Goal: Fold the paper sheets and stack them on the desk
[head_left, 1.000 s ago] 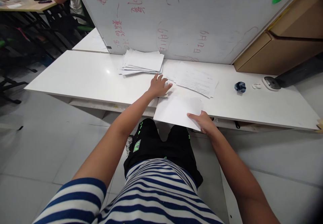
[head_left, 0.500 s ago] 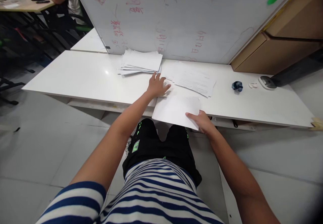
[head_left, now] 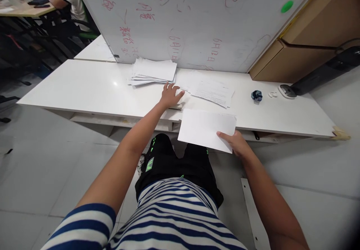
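Left of the printed pages (head_left: 211, 89) a paper stack (head_left: 153, 71) lies by the whiteboard (head_left: 197, 21), the left hand (head_left: 170, 96) presses flat, fingers spread, just before it, while the right hand (head_left: 236, 143) pinches a blank sheet (head_left: 206, 128) (overhanging the table (head_left: 84, 92)).

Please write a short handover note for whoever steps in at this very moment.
Left hand: flat on the white table, fingers spread, resting on a small object I cannot identify; no grip.
Right hand: grip on the corner of a blank sheet, which hangs over the table's front edge.
Paper stack lies against the whiteboard; printed sheets lie right of it.
Done: one sheet in hand.
Left: stack and printed sheets untouched.
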A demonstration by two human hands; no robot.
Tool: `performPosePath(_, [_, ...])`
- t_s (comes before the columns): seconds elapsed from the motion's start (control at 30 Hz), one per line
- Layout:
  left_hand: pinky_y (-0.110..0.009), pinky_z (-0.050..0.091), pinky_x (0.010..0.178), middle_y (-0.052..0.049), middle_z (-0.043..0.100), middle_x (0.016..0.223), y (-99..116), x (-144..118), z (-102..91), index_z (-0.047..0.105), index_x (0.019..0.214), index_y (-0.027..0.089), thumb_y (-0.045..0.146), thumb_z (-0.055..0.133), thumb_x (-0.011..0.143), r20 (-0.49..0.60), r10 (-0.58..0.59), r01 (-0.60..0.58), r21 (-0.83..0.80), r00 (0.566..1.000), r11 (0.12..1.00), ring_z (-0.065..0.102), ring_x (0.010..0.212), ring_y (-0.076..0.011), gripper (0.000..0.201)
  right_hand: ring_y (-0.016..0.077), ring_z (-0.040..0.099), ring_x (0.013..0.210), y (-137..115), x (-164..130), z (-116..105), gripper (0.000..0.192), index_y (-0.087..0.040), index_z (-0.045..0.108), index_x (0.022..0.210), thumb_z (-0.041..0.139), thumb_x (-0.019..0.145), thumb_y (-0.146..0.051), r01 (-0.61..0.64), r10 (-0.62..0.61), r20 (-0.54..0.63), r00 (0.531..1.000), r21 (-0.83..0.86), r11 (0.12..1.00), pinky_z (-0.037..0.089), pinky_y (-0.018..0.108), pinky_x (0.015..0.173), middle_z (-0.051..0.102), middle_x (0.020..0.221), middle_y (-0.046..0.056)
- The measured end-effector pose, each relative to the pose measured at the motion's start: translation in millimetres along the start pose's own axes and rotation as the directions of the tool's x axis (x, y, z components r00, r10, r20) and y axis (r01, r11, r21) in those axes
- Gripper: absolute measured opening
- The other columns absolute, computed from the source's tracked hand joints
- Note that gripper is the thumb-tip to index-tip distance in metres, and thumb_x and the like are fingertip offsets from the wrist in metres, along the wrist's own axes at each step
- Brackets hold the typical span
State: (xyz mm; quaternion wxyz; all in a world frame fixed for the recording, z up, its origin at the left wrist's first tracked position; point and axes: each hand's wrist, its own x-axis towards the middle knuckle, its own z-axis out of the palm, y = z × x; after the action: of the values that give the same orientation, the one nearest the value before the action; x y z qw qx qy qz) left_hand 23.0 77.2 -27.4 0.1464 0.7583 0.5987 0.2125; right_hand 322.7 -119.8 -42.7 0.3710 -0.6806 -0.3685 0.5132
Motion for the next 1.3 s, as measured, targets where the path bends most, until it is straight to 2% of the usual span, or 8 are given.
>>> performPosePath(0.33, [-0.049,0.017,0.120,-0.008,0.041,0.150,3.7,-4.1,-4.6,0.055,0.128,0.023,0.063,0.036,0.091,0.017,-0.017,0.017,-0.015,1.000,1.000,0.012,0.148,-0.0313,0.058,0.0299,0.071,0.090,7.8,6.7,-3.4,0.053,-0.016,0.067,0.101,0.084,0.061,-0.045,0.008,-0.009,-0.023,1.000,-0.026,1.000,0.060,0.039,0.076,0.073,0.106,0.014])
performPosePath(0.83, [-0.047,0.017,0.120,-0.008,0.045,0.147,4.5,-3.9,-6.3,0.054,0.129,0.023,0.063,0.033,0.091,0.049,-0.019,0.021,-0.027,0.999,0.999,0.013,0.147,-0.0320,0.059,0.0303,0.070,0.095,2.8,2.6,2.2,0.048,-0.015,0.068,0.098,0.084,0.060,-0.040,0.024,-0.023,-0.037,0.999,0.011,1.000,0.059,0.041,0.085,0.074,0.105,0.013])
performPosePath(1.3, [-0.045,0.019,0.119,-0.007,0.047,0.145,6.5,-4.9,-8.2,0.055,0.126,0.023,0.060,0.034,0.092,0.047,-0.024,0.027,-0.055,0.999,0.998,0.015,0.146,-0.0320,0.055,0.0292,0.071,0.094,10.0,7.5,1.0,0.050,-0.016,0.068,0.101,0.085,0.060,-0.041,0.022,-0.021,-0.026,0.999,0.025,0.999,0.059,0.041,0.083,0.074,0.106,0.012])
